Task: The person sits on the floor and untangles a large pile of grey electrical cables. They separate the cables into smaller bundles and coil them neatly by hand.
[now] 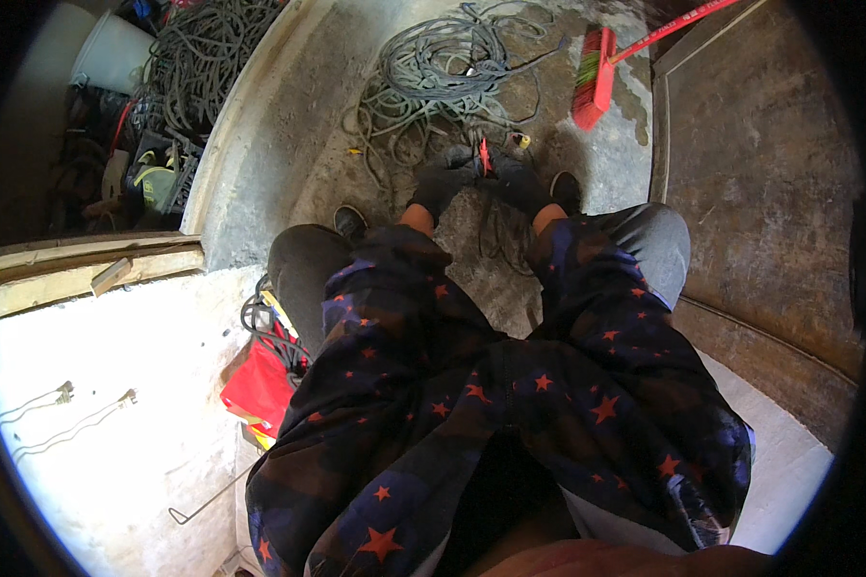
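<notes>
Both hands wear dark gloves and meet low over the floor between my knees. My right hand [514,182] is closed at a red tool or tool handle [485,157], whose kind is too small to tell. Close against its other side is my left hand [444,177], with fingers curled inward and lost in shadow. Dark cable [501,241] hangs in a loose loop below the hands. Just beyond them lies a large heap of coiled grey-green cable [440,68]. A small yellow roll [522,140], perhaps tape, rests on the floor past my right hand.
A red broom [596,79] stands at the far right, near a worn brown wooden panel [758,144]. At far left, a timber-edged opening shows more tangled cable [195,65] and a white bucket [112,54]. A red bag [260,382] with black cable sits beside my left leg.
</notes>
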Motion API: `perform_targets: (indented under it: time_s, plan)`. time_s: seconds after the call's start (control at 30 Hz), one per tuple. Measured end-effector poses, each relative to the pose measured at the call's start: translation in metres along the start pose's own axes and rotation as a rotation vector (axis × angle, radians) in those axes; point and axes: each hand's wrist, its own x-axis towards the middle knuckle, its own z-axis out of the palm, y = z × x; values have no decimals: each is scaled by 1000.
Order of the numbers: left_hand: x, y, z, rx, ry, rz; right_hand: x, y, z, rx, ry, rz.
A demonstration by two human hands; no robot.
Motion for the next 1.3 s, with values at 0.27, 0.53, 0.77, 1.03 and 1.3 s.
perform_targets:
  time_s: [0.27,0.53,0.77,1.03,1.3]
  plan:
    - [3,-1,8,621,136,48,5,-18,-9,-51,-280,96]
    - [24,-39,-26,-151,-66,38,0,-29,-26,269,-228,216]
    - [-9,11,-2,70,-68,363,9,-29,-20,78,-296,116]
    - [-6,-8,-11,-82,-133,157,8,-18,-7,125,-300,-77]
    - [-16,28,-2,-39,-102,-81,14,19,13,216,-401,-19]
